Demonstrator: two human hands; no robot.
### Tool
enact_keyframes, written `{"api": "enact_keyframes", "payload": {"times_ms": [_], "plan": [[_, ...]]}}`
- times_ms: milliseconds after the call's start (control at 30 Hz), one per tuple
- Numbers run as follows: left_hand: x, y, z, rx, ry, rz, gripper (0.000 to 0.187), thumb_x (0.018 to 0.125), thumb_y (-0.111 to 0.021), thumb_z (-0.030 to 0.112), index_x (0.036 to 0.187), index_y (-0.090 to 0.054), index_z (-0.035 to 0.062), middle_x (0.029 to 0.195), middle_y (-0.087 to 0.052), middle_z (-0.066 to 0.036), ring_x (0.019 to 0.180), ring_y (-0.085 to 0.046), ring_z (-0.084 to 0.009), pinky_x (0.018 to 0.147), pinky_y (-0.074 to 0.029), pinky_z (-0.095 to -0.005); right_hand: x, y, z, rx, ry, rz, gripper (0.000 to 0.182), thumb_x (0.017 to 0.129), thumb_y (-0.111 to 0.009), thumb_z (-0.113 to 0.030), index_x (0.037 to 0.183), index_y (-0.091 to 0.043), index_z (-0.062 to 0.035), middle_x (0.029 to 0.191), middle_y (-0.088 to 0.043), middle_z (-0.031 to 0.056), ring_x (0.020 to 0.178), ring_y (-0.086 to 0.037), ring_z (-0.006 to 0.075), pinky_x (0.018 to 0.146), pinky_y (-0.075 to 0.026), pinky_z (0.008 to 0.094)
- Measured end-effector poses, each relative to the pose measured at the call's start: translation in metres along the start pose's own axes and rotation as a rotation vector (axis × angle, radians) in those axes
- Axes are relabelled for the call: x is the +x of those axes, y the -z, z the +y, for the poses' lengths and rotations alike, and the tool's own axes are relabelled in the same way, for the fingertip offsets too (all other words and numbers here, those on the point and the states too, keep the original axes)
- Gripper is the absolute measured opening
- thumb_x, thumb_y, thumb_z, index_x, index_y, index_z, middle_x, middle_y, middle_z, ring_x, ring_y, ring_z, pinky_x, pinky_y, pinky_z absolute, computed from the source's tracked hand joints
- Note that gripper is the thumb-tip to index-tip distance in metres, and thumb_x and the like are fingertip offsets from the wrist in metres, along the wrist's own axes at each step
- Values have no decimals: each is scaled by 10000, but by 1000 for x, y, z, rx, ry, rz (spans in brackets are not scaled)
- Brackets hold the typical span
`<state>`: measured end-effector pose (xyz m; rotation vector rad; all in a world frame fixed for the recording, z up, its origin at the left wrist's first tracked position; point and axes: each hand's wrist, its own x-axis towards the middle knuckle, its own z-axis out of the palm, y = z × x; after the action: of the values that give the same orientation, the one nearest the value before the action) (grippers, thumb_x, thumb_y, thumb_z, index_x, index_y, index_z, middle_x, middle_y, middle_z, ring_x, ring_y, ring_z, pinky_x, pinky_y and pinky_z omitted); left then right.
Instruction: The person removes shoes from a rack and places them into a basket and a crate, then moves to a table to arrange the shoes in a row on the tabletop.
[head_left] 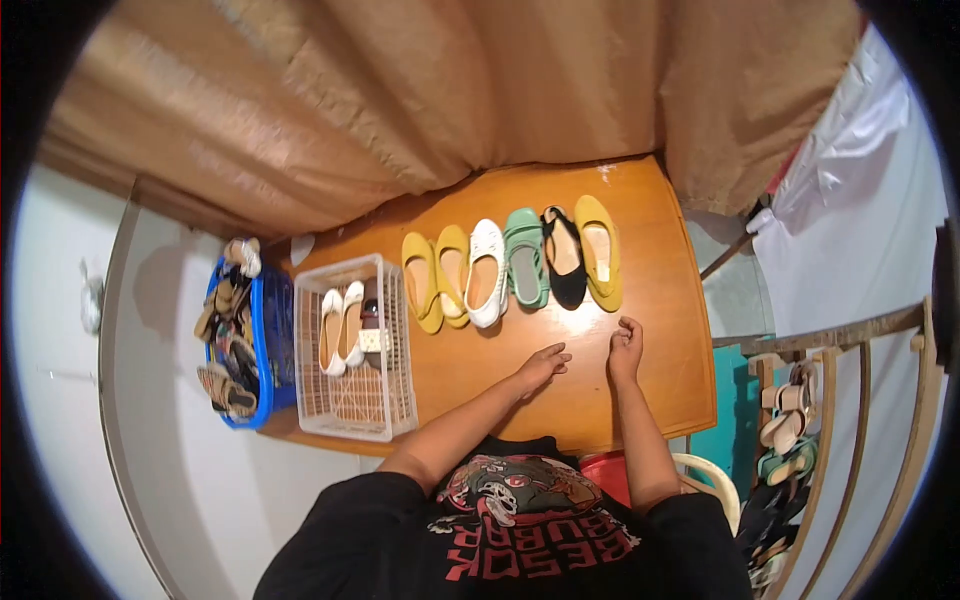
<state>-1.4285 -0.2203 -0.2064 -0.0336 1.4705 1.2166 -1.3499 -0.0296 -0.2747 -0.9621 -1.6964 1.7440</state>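
Across the wooden table [470, 385] stands a row of shoes. From the left come two yellow flats [418, 300], a white shoe [487, 305], a green sandal [526, 290], a black slingback [570, 290] and another yellow flat [612, 290]. My left hand [545, 368] rests over the table below the green sandal, fingers apart and holding nothing. To its right, my right hand [627, 340] is below the rightmost yellow flat; its fingers are partly curled, with nothing visible in them. Neither hand touches a shoe.
At the table's left, a clear plastic basket [402, 400] holds white flats [352, 325] and other footwear. Beside it a blue basket [262, 375] is piled with sandals. A wooden rack [820, 440] with shoes stands at the right. Brown curtain [400, 90] hangs behind the table.
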Motion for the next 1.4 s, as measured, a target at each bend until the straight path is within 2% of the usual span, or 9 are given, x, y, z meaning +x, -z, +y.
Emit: {"api": "enact_keyframes", "payload": {"times_ms": [167,500,600,733,933,1000,1067,1267,1400], "plan": [[-9,17,-38,-65,-68,17,646,987,-463,281,1547,-229,58,1467,-485,-76,1244,-513,-217,1032,-369,-359,-47,-13,-6,-86,-117,-92,210,869,-530,66,1046,-615,-9,963,-615,37,794,-526,103,743,-460,224],[-47,41,-77,-151,-263,-21,598,1000,-482,155,1514,-243,-38,1440,-473,-209,1288,-496,-230,1068,-385,-306,-119,-57,5,-146,-168,-350,156,893,-578,8,1038,-634,-9,949,-652,44,823,-586,120,719,-479,245],[-60,58,-82,-262,-349,-137,580,1000,-465,117,1511,-245,-47,1394,-513,-171,1257,-512,-199,1050,-393,-289,-150,-82,-5,-46,-349,-406,197,918,-514,25,1090,-610,11,987,-650,79,902,-601,145,775,-497,268],[-111,95,-64,-209,-384,-137,576,995,-461,94,1509,-248,-52,1320,-552,-113,1201,-529,-168,1004,-418,-275,-181,-124,-7,-58,-227,-350,188,935,-502,-4,1096,-598,4,1003,-639,76,870,-587,136,753,-492,261],[-197,181,-36,-163,-486,-204,577,1006,-478,179,1542,-277,110,1393,-534,-47,1187,-530,-120,877,-442,-237,-226,-221,-54,45,-71,-330,190,963,-493,-33,1126,-590,-16,1004,-633,70,879,-582,129,751,-488,262],[-214,218,-42,-165,-493,-177,560,1009,-480,212,1537,-302,159,1361,-557,-17,1116,-549,-101,808,-434,-213,-246,-264,-75,20,-38,-311,186,966,-502,-41,1130,-586,-15,1002,-633,68,875,-582,127,749,-488,263],[-208,259,-61,-139,-588,-77,561,980,-510,216,1504,-344,104,1275,-611,-35,1034,-584,-103,839,-480,-257,-268,-302,-96,-6,-17,-291,184,969,-511,-49,1135,-582,-14,1000,-633,67,871,-583,125,747,-488,265],[-269,368,-81,-358,-723,200,482,940,-479,106,1420,-450,79,1074,-675,-75,962,-652,-143,852,-506,-295,-317,-394,-122,169,33,-635,237,917,-553,18,1150,-558,-17,1000,-603,51,867,-574,121,749,-474,254],[-271,423,-121,-472,-671,509,383,935,-506,124,1314,-544,90,1066,-653,-46,922,-625,-144,796,-493,-267,-322,-425,-103,-256,65,-962,449,882,-542,55,1307,-458,-60,1113,-555,85,908,-564,149,810,-484,273]]}}
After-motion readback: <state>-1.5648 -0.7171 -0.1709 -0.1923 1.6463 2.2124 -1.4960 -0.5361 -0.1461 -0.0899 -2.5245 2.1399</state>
